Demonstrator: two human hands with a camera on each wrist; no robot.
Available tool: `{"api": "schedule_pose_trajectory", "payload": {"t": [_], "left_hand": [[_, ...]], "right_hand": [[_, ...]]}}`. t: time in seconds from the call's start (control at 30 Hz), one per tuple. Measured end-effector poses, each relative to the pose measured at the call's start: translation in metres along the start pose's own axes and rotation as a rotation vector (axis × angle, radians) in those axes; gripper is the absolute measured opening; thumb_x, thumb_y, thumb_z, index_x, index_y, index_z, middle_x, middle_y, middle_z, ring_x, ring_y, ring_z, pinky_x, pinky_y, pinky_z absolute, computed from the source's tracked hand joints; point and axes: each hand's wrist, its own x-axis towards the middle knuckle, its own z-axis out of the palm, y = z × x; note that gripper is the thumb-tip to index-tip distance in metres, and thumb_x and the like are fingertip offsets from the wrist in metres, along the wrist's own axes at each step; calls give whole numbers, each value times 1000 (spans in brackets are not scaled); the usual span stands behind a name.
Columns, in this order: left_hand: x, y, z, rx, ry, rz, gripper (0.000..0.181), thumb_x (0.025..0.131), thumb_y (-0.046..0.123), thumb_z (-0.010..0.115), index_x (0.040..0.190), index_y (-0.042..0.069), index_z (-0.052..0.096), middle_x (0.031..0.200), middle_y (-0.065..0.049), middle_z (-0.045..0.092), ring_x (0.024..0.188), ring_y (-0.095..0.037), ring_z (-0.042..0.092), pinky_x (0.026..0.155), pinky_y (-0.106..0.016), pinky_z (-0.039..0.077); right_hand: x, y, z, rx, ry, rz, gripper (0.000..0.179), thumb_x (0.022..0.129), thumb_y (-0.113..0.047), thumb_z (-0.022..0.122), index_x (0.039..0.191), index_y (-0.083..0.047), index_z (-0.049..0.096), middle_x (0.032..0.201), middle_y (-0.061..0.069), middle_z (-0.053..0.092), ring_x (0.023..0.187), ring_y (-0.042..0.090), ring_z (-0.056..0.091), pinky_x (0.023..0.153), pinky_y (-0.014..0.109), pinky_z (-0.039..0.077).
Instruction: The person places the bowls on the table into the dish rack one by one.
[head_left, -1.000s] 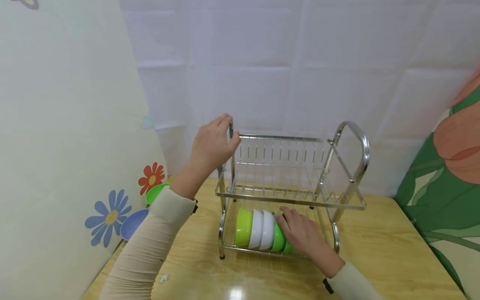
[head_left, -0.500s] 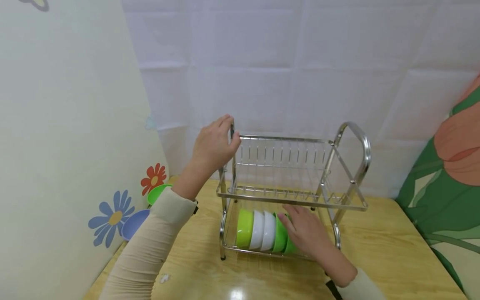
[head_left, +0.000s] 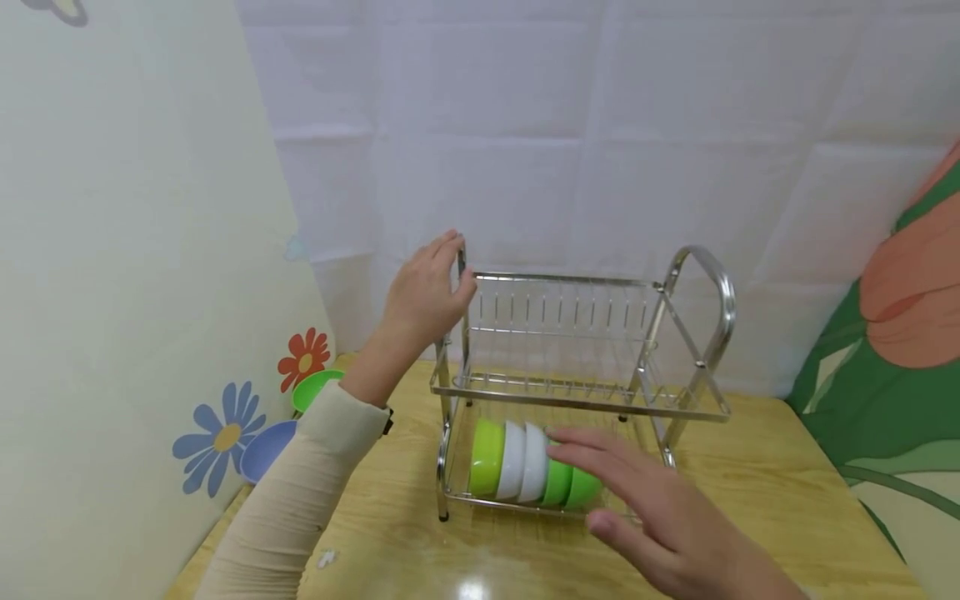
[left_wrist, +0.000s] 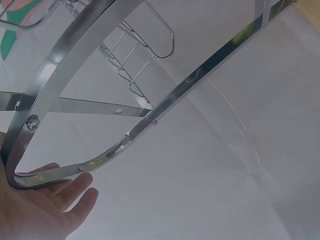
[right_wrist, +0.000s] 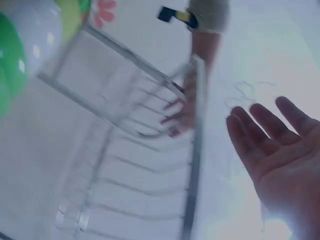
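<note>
A two-tier metal dish rack stands on the table. My left hand holds the top of its left side frame; in the left wrist view, the bent bar lies against the palm with the fingers loosely round it. On the lower tier, a row of bowls stands on edge: a yellow-green bowl, two white bowls, then green bowls at the right. My right hand is in front of the green bowls, fingers extended and holding nothing. In the right wrist view its fingers are spread apart from the rack.
A green dish and a blue dish stand at the left, partly behind the left sleeve. A small white scrap lies on the wooden table. White cloth hangs behind the rack; a flower-patterned panel stands left.
My right hand has come away from the green bowls, back toward me and to the right, uncovering the rightmost bowl. The left hand stays on the rack's side frame.
</note>
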Motion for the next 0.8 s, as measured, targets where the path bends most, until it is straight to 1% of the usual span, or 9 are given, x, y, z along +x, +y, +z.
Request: {"api": "schedule_pose_trajectory", "payload": {"t": [0.07, 0.13, 0.17, 0.23, 0.37, 0.47, 0.63, 0.7, 0.8], "left_hand": [[-1, -1, 1, -11, 7, -3, 54, 101, 31, 47, 149, 5, 44, 159, -9, 39, 146, -29, 39, 119, -47, 35], [-2, -2, 1, -21, 15, 0, 54, 101, 31, 47, 149, 6, 44, 160, -10, 39, 146, -29, 39, 118, -48, 36], [-2, -3, 1, -23, 19, 2, 54, 101, 31, 47, 149, 6, 43, 160, -10, 38, 146, -29, 39, 118, -48, 36], [-3, -3, 2, -26, 24, 8, 55, 101, 32, 47, 150, 6, 43, 160, -9, 37, 147, -29, 38, 118, -49, 36], [-5, -4, 2, -37, 25, 19, 57, 102, 33, 45, 152, 7, 39, 161, -9, 35, 147, -29, 37, 118, -49, 36], [-6, -4, 3, -49, 24, 25, 57, 103, 34, 44, 153, 6, 37, 162, -8, 34, 148, -28, 35, 119, -49, 34], [-10, -6, 5, -56, 23, 39, 58, 104, 34, 43, 155, 7, 34, 164, -8, 30, 150, -28, 32, 121, -47, 32], [-11, -7, 6, -55, 30, 50, 58, 104, 33, 43, 155, 7, 33, 164, -8, 30, 150, -28, 32, 121, -47, 32], [-14, -8, 8, -51, 42, 62, 58, 104, 32, 43, 156, 8, 32, 165, -7, 29, 150, -28, 32, 121, -47, 31]], "right_hand": [[6, -3, -15, 37, 102, -120, 44, 103, -21, 54, 142, -1, 51, 150, 10, 50, 141, 18, 45, 117, 23, 33], [13, 0, -28, 67, 211, -215, 45, 105, -23, 50, 136, 10, 52, 149, 20, 49, 143, 23, 42, 121, 25, 28], [17, 3, -35, 68, 261, -244, 47, 105, -23, 50, 134, 13, 52, 148, 22, 49, 144, 25, 41, 122, 27, 27], [23, 11, -47, 30, 351, -260, 48, 105, -25, 51, 131, 15, 53, 146, 24, 51, 143, 25, 43, 122, 28, 29], [30, 33, -67, -107, 484, -197, 56, 104, -36, 52, 127, 15, 56, 141, 23, 56, 140, 19, 48, 118, 25, 34], [31, 54, -77, -217, 526, -117, 64, 104, -45, 49, 127, 13, 57, 140, 24, 56, 141, 17, 47, 115, 17, 34], [29, 95, -89, -322, 506, -10, 70, 102, -54, 45, 134, 8, 56, 142, 27, 51, 145, 23, 40, 117, 16, 29], [27, 109, -91, -333, 498, 18, 71, 102, -55, 45, 136, 6, 55, 144, 27, 50, 146, 24, 39, 120, 21, 26], [26, 126, -91, -335, 505, 65, 67, 102, -52, 47, 137, 4, 55, 145, 25, 50, 145, 21, 39, 119, 20, 25]]}}
